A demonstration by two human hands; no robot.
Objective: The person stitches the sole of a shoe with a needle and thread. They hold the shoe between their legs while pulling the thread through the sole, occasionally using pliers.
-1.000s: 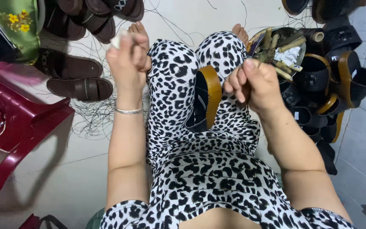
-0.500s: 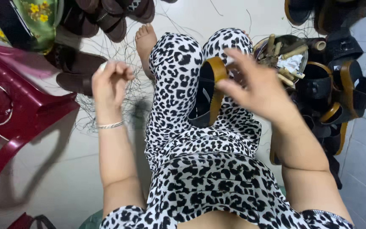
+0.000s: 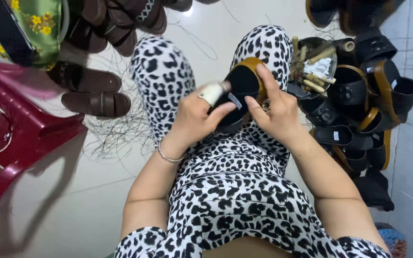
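While I look down at my lap, my left hand (image 3: 194,114) and right hand (image 3: 276,112) both grip one black sandal (image 3: 242,88) with a tan rim. Black sandals (image 3: 359,124) lie heaped at right, brown sandals (image 3: 96,93) at left.

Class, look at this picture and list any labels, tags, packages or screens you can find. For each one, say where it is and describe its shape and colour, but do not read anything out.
Small label: inside the black sandal held by both hands, a pale slanted strip.
Small tag: inside a black sandal in the pile at the right, a white rectangle.
Dark flat slab: top left, on green flowered cloth; possibly a screen, cannot tell.
No packages visible.
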